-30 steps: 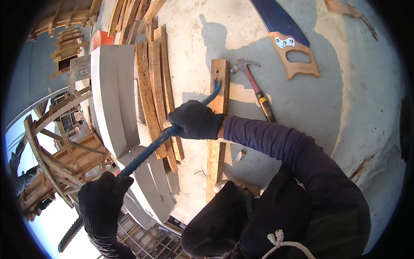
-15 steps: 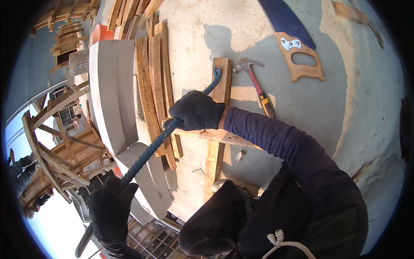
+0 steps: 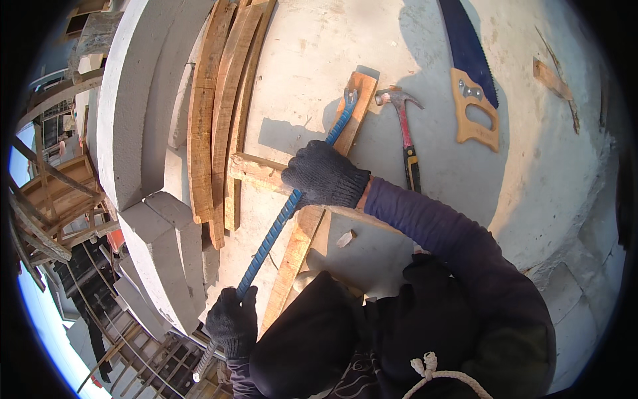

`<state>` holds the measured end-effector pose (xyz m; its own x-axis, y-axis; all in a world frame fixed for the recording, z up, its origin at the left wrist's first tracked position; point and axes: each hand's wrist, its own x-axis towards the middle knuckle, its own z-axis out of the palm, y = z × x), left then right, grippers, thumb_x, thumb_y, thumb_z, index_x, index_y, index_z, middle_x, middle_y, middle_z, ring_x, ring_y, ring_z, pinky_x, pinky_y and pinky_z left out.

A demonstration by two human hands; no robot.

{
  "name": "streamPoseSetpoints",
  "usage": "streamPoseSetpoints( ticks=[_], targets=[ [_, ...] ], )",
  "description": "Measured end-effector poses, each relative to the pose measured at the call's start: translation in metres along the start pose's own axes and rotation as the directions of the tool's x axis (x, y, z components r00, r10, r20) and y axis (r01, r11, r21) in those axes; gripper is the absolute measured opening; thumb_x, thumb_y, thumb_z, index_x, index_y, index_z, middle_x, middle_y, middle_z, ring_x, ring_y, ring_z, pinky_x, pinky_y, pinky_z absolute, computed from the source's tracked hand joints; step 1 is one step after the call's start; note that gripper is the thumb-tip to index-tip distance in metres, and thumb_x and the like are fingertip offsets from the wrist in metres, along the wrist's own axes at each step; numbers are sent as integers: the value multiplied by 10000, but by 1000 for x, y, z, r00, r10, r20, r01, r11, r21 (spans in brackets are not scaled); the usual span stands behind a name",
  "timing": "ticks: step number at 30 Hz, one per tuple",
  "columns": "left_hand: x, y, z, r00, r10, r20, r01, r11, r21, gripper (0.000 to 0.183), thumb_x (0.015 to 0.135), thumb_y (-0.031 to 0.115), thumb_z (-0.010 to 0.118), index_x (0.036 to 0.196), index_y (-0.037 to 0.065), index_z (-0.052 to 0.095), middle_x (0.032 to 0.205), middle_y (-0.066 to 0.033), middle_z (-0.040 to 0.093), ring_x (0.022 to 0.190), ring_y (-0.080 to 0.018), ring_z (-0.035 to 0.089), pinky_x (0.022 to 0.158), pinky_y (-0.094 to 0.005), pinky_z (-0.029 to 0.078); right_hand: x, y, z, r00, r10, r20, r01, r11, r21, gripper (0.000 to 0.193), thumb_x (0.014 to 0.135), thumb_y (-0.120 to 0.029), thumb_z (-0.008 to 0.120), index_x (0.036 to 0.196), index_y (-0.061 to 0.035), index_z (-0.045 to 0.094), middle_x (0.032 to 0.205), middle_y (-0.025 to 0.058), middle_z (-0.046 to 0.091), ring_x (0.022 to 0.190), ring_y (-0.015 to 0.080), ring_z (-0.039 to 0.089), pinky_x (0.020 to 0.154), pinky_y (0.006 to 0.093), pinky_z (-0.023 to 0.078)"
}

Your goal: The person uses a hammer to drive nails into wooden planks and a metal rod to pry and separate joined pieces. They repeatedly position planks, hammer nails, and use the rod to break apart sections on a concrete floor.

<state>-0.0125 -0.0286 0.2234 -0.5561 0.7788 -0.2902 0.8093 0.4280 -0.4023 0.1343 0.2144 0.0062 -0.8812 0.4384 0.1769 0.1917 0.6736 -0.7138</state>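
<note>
A blue ribbed crowbar (image 3: 269, 241) runs slantwise from near my lap up to a forked claw. My right hand (image 3: 325, 174), in a dark knitted glove, is closed around its upper part. Lower down, my left hand (image 3: 232, 322), gloved too, grips the bar close to its bottom end. The claw rests at the upper end of a wooden plank (image 3: 362, 85); whether it bites on a nail cannot be made out. Under my right hand a second piece of wood (image 3: 256, 171) lies across that plank. A claw hammer (image 3: 405, 126) with a red, yellow and black handle lies right of them.
A handsaw (image 3: 470, 80) with a wooden handle lies on the concrete at upper right. Several long boards (image 3: 222, 113) lie along a pale concrete block (image 3: 136, 120) on the left. Beyond that edge, timber framing (image 3: 60, 193) stands lower down. A wood scrap (image 3: 550, 78) lies far right.
The view has shifted and turned. My left hand and the bar's lower end have come rightward, nearer my leg, and the crowbar stands steeper. Both hands keep their hold.
</note>
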Motion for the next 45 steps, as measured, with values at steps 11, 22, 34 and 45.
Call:
streamPoseSetpoints(
  ticks=[11,22,34,45],
  targets=[
    [31,-60,-20,914,332,234,-264,924,-277,401,947,413,718,821,73,548,565,-154,591,541,-375,644,501,-469,481,-11,-33,-29,934,356,44,-336,824,457,874,812,-612,803,1386,-8,540,1369,203,588,1258,376,597,1057,471,483],
    [18,-48,28,940,271,206,-199,928,-316,401,932,452,727,860,79,600,604,-160,637,584,-390,666,548,-491,517,-189,-77,-24,831,551,80,-555,830,50,976,675,-476,891,1440,-23,487,1221,202,620,1122,389,617,930,480,517],
    [5,36,-162,949,245,199,-236,969,-67,351,914,391,765,858,63,653,580,-136,620,571,-350,666,537,-446,486,-204,-30,-68,838,519,-169,-521,853,38,597,767,-378,774,1220,-33,595,924,166,655,843,352,676,727,485,556],
    [23,103,-287,890,422,171,-453,858,243,328,921,335,748,777,61,639,626,-151,602,589,-336,639,577,-443,481,-203,44,-101,811,578,-88,-573,816,85,554,763,-446,784,1116,-50,626,943,180,697,845,355,715,729,486,576]
  ],
)
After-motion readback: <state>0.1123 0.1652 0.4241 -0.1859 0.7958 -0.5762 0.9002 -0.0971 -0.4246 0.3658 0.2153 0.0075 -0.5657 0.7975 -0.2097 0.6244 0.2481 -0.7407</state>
